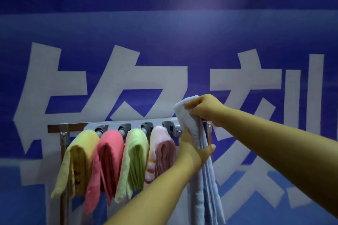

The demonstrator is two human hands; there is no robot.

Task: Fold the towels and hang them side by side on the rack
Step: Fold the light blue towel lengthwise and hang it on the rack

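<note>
A grey rack (135, 125) with clips is fixed to a metal rail and post. Several folded towels hang from it side by side: yellow (76, 160), coral pink (106, 166), green (134, 160) and pale pink (161, 151). At the rack's right end a folded light blue towel (204, 184) hangs down long. My right hand (203, 108) grips its top fold above the rack. My left hand (193, 149) holds the towel lower down, the thumb in front of the hanging layers.
A large blue banner (164, 33) with big white characters fills the wall behind the rack. The metal post (64, 148) stands at the rack's left end. Dark ceiling bars run along the top right.
</note>
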